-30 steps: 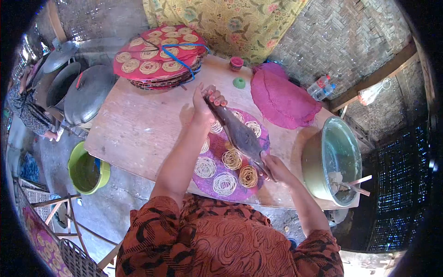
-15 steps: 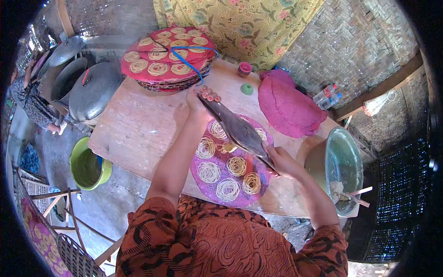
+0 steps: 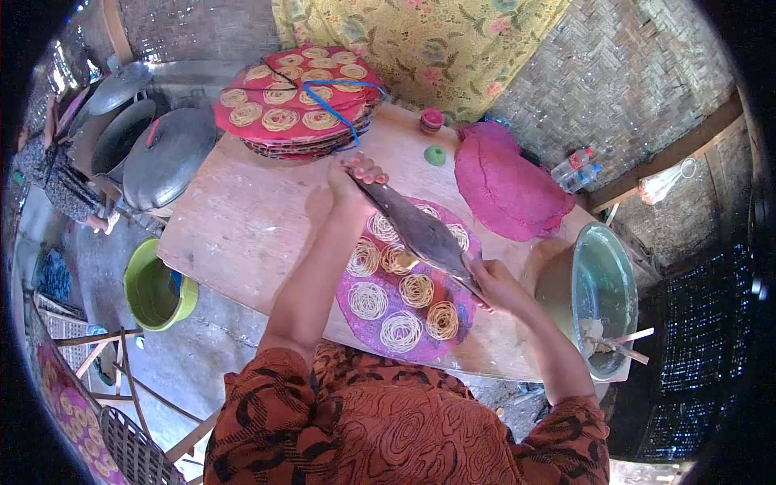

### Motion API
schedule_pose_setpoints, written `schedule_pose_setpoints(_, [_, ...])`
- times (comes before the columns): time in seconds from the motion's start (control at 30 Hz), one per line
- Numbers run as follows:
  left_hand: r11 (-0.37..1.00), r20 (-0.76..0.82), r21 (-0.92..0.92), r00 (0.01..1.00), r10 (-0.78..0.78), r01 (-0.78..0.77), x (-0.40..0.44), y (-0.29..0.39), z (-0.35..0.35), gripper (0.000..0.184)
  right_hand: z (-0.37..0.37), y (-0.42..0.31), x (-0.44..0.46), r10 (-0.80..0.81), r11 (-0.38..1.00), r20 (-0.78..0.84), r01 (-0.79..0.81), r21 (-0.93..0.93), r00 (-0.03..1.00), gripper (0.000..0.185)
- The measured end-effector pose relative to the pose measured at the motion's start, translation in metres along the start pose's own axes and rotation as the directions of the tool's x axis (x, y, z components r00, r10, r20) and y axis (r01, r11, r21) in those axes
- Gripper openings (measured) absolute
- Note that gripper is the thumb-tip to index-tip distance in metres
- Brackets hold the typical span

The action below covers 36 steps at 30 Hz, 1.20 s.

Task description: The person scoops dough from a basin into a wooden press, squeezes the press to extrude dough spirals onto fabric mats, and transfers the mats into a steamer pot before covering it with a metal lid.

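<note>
A dark wooden two-handled dough press (image 3: pixel 422 234) slants across the middle of the view. My left hand (image 3: pixel 356 179) is closed around its upper left end. Its lower right end is gripped by my right hand (image 3: pixel 497 284). Under the press, a round purple cloth (image 3: pixel 368 327) lies on the table with several coils of thin dough strands on it, some pale and some yellowish. One yellow coil (image 3: pixel 396 259) sits right beneath the press, which partly hides it and a short yellow piece above it.
A stack of red rounds (image 3: pixel 303 101) with coils, tied with blue cord, stands on the wooden table (image 3: pixel 234 210). Pink cloths (image 3: pixel 509 186), a green lump (image 3: pixel 435 155) and a green basin (image 3: pixel 602 283) holding dough and sticks are on the right. A person (image 3: pixel 61 174) is at far left.
The yellow coil beneath the press shows more loops than before. The press and both hands have shifted only slightly, and both hands keep their hold.
</note>
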<state>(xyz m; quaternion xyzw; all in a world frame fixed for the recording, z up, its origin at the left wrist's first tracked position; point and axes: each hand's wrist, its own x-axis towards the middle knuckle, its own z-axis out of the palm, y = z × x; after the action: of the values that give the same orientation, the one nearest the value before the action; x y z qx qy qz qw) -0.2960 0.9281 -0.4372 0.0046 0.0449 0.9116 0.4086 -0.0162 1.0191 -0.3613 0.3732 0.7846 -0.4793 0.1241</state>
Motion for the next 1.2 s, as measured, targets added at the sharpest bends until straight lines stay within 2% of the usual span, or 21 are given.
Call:
schedule_pose_setpoints(0.13, [1.0, 0.005, -0.013, 1.0, 0.012, -0.012, 0.009, -0.015, -0.003, 0.033, -0.009, 0.002, 0.003, -0.054, 0.994, -0.085, 0.046, -0.097, 0.995, 0.067])
schedule_pose_setpoints(0.27, [0.999, 0.126, -0.022, 0.991, -0.046, 0.049, 0.022, -0.002, 0.001, 0.039, 0.002, 0.01, 0.024, -0.127, 0.987, -0.163, 0.109, -0.118, 0.978, 0.067])
schedule_pose_setpoints(0.33, [0.999, 0.044, 0.034, 0.999, 0.002, -0.003, 0.018, 0.007, 0.011, 0.038, 0.01, 0.016, 0.032, -0.167, 0.983, -0.168, 0.151, -0.102, 0.972, 0.067])
schedule_pose_setpoints(0.47, [0.997, 0.067, 0.075, 0.998, -0.015, 0.01, 0.006, 0.014, 0.003, 0.036, 0.019, 0.028, 0.035, -0.162, 0.986, -0.111, 0.157, -0.054, 0.981, 0.066])
schedule_pose_setpoints(0.5, [0.996, -0.028, 0.081, 0.999, 0.046, -0.044, -0.003, 0.006, 0.012, 0.034, 0.019, 0.033, 0.033, -0.156, 0.988, -0.099, 0.153, -0.037, 0.983, 0.066])
schedule_pose_setpoints(0.53, [0.996, -0.032, 0.081, 0.998, 0.051, -0.048, -0.007, 0.0, 0.007, 0.034, 0.017, 0.033, 0.03, -0.156, 0.987, -0.094, 0.153, -0.038, 0.983, 0.066])
schedule_pose_setpoints(0.6, [0.997, -0.084, 0.07, 0.996, 0.021, -0.015, -0.007, -0.01, -0.003, 0.034, 0.011, 0.032, 0.022, -0.032, 0.999, -0.078, 0.029, -0.04, 0.996, 0.065])
schedule_pose_setpoints(0.63, [0.998, -0.086, 0.068, 0.996, 0.023, -0.017, -0.005, -0.014, -0.007, 0.034, 0.01, 0.036, 0.023, -0.031, 0.999, -0.077, 0.028, -0.042, 0.997, 0.065])
schedule_pose_setpoints(0.73, [0.997, -0.118, 0.072, 0.993, -0.029, 0.038, 0.004, -0.024, -0.019, 0.034, 0.011, 0.053, 0.033, -0.039, 0.997, -0.13, 0.031, -0.068, 0.991, 0.065])
schedule_pose_setpoints(0.8, [0.996, -0.093, 0.078, 0.995, -0.043, 0.05, 0.011, -0.029, -0.024, 0.033, 0.014, 0.055, 0.037, -0.091, 0.98, -0.205, 0.051, -0.192, 0.975, 0.064])
schedule_pose_setpoints(0.83, [0.995, -0.088, 0.078, 0.995, -0.048, 0.055, 0.015, -0.031, -0.026, 0.033, 0.017, 0.054, 0.035, -0.09, 0.981, -0.211, 0.05, -0.19, 0.973, 0.064])
schedule_pose_setpoints(0.9, [0.996, 0.01, 0.072, 0.998, -0.062, 0.062, 0.019, -0.031, -0.022, 0.035, 0.021, 0.051, 0.031, -0.205, 0.974, -0.304, 0.165, -0.153, 0.93, 0.06])
schedule_pose_setpoints(0.93, [0.995, 0.013, 0.074, 0.998, -0.065, 0.064, 0.021, -0.03, -0.016, 0.035, 0.02, 0.052, 0.032, -0.206, 0.975, -0.308, 0.165, -0.151, 0.929, 0.06])
schedule_pose_setpoints(1.0, [0.996, 0.202, 0.084, 0.979, -0.007, -0.01, 0.022, -0.027, 0.005, 0.039, 0.015, 0.057, 0.036, -0.286, 0.953, -0.371, 0.222, -0.207, 0.883, 0.054])
schedule_pose_setpoints(1.03, [0.996, 0.203, 0.087, 0.979, -0.01, -0.007, 0.019, -0.022, 0.024, 0.039, 0.012, 0.05, 0.031, -0.286, 0.953, -0.374, 0.223, -0.204, 0.882, 0.054])
schedule_pose_setpoints(1.1, [0.994, 0.164, 0.086, 0.985, 0.046, -0.06, 0.005, -0.008, 0.071, 0.049, -0.001, 0.02, 0.008, -0.206, 0.978, -0.28, 0.201, -0.047, 0.938, 0.046])
schedule_pose_setpoints(1.13, [0.984, 0.218, 0.124, 0.971, 0.096, -0.125, -0.006, -0.001, 0.09, 0.049, -0.005, 0.008, -0.003, -0.204, 0.979, -0.282, 0.2, -0.04, 0.938, 0.046])
schedule_pose_setpoints(1.2, [0.968, 0.369, 0.142, 0.919, 0.141, -0.206, -0.026, 0.016, 0.116, 0.05, -0.01, -0.014, -0.027, -0.532, 0.835, -0.354, 0.41, -0.367, 0.769, 0.042])
